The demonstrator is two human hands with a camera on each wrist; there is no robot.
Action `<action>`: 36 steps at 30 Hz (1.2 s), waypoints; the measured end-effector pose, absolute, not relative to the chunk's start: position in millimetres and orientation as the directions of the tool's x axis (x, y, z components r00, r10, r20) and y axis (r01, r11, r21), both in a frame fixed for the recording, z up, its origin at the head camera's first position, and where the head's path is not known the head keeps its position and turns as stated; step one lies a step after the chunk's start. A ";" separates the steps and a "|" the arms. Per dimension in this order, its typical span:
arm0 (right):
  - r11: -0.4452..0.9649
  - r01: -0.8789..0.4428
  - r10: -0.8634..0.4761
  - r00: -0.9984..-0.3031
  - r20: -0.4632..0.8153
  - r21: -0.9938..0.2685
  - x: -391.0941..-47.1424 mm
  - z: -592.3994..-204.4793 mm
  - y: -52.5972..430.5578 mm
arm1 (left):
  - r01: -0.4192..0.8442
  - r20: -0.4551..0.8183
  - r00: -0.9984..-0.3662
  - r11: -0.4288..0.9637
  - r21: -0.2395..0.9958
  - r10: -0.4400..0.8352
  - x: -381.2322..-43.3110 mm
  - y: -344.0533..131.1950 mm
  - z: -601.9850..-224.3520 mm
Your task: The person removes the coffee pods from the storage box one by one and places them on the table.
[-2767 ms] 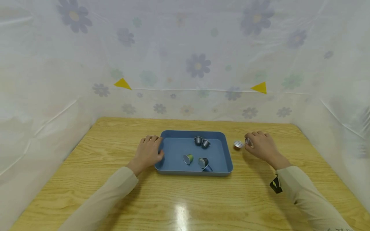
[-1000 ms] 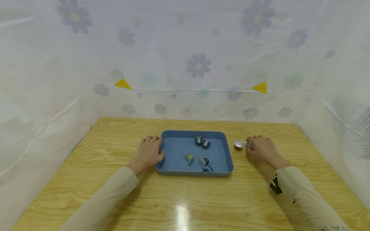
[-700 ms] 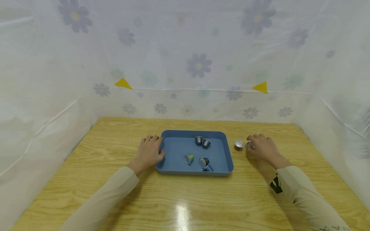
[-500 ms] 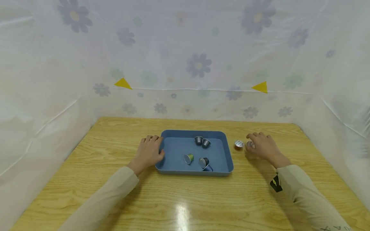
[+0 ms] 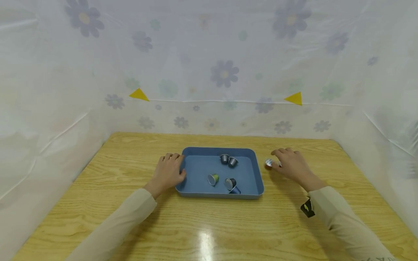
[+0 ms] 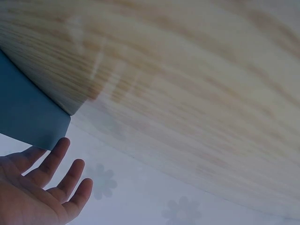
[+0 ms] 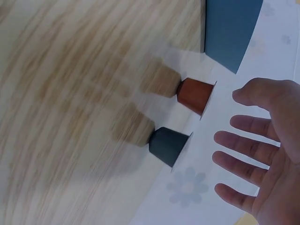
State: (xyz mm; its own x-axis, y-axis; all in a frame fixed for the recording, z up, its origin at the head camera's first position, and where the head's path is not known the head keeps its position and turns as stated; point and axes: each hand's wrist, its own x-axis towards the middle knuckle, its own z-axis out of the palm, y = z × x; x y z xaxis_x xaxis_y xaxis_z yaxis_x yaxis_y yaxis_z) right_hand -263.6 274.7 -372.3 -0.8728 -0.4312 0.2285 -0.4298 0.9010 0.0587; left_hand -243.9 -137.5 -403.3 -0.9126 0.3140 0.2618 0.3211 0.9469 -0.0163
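Observation:
My right hand [image 5: 291, 165] hovers with spread, relaxed fingers over two coffee capsules right of the blue tray [image 5: 196, 195]. In the right wrist view, an orange-brown capsule [image 7: 193, 96] and a dark green-grey capsule [image 7: 166, 146] stand foil side up on the table, apart from the fingers [image 7: 243, 143]. From the head view, the brown one shows its silver lid beside my thumb, while my hand mostly hides the dark one. My left hand [image 5: 167, 170] rests against the tray's left side. Its fingers are loosely extended, with one fingertip at the tray corner in the left wrist view.
Inside the tray lie a green capsule [image 5: 213, 179], a black capsule [image 5: 230, 183] over a blue capsule [image 5: 234, 190], and two dark grey capsules [image 5: 224, 158] near the back wall. Flower-patterned sheeting [image 5: 196, 119] encloses the wooden table [image 5: 156, 224] at the back and sides.
My right hand has let go of the dark capsule, opened its fingers and shifted left toward the brown capsule. My left hand and the tray have stayed put.

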 end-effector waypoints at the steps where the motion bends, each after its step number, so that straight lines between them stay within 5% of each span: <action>1: 0.900 -0.432 -0.433 -0.872 0.228 0.055 -263.0 -372.2 272.3 | 0.322 0.263 -0.912 0.947 -0.016 0.314 -243.8 -137.5 -403.4; 36: 0.784 -0.602 -0.610 -0.705 0.361 0.149 -265.7 -382.8 210.5 | 0.319 0.265 -0.911 0.947 -0.029 0.315 -243.3 -136.8 -402.5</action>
State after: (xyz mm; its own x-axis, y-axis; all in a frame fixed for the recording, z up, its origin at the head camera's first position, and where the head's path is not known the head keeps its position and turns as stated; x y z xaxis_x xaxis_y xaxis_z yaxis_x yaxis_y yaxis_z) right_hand -265.7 210.5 -382.8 -0.7052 -0.6102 0.3610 -0.6021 0.7843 0.1495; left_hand -243.3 -136.8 -402.5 -0.9113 0.3151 0.2649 0.3191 0.9473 -0.0289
